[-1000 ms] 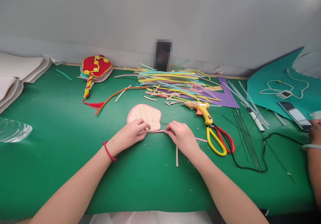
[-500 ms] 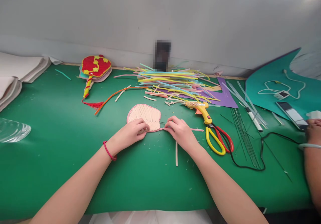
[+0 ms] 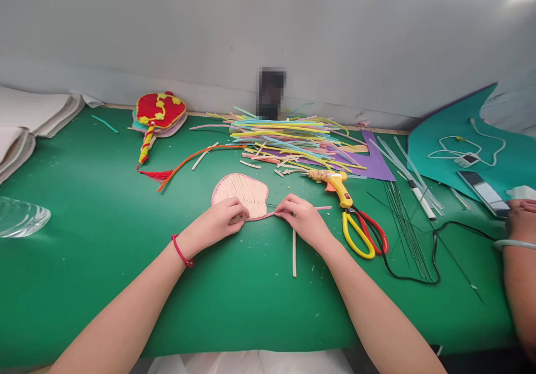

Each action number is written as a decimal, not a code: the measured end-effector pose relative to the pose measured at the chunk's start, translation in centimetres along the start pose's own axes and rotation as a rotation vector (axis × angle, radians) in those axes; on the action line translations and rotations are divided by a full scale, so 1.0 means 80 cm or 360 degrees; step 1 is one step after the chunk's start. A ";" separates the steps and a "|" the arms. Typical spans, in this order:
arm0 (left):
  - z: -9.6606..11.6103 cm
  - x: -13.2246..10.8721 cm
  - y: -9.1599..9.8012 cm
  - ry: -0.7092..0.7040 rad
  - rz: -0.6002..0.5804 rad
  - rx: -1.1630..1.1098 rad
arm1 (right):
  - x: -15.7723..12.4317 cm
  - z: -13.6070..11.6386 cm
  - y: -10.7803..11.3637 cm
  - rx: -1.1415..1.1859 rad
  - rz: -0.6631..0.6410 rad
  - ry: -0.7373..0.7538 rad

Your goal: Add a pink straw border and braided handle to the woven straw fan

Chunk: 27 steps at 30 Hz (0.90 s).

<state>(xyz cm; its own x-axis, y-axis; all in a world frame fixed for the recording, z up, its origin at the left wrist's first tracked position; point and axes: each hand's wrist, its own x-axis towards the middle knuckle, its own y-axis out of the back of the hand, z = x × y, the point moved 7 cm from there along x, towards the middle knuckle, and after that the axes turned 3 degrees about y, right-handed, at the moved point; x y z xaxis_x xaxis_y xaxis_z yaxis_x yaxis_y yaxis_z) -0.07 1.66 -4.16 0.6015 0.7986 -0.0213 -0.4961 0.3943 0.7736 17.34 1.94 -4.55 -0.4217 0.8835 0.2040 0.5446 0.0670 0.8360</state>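
Note:
A pale pink woven fan piece [image 3: 240, 191] lies flat on the green table [image 3: 84, 217]. My left hand [image 3: 220, 223] presses on its lower edge, fingers curled onto it. My right hand [image 3: 302, 217] pinches a thin pink strip [image 3: 321, 208] that runs along the fan's bottom right edge and sticks out past the fingers to the right. A loose cream strip [image 3: 294, 253] lies just below my right hand.
A yellow glue gun [image 3: 337, 185] and yellow-and-red scissors [image 3: 363, 233] lie right of my hand, with a black cord [image 3: 435, 251]. Coloured strips [image 3: 288, 134] are piled behind. A finished red fan [image 3: 159, 113] lies back left. Another person's arm [image 3: 517, 257] is at the right edge.
My right hand has moved up and left along the fan's edge, drawing the pink strip tighter against it. My left hand stays in place.

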 end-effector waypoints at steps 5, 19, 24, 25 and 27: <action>-0.006 0.002 0.001 0.0052 -0.0016 -0.0111 | 0.001 0.002 -0.001 -0.0052 0.0045 0.0005; -0.020 0.015 0.003 0.0350 0.0009 -0.0280 | 0.002 0.004 -0.002 -0.0045 0.0060 0.0085; -0.025 0.020 0.001 0.0342 0.0010 -0.0317 | 0.003 0.004 -0.002 -0.0017 0.0045 0.0082; -0.025 0.021 0.001 0.0352 -0.0008 -0.0315 | 0.003 0.004 -0.002 -0.0017 0.0047 0.0080; -0.024 0.023 0.001 0.0361 -0.0038 -0.0290 | 0.003 0.003 -0.001 -0.0019 0.0053 0.0081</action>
<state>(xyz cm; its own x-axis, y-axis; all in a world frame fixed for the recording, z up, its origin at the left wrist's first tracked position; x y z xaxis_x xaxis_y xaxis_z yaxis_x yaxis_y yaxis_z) -0.22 4.07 -5.36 0.4691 0.8613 -0.1953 -0.6001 0.4731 0.6450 17.39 2.25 -4.73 -0.4399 0.8605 0.2569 0.5505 0.0324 0.8342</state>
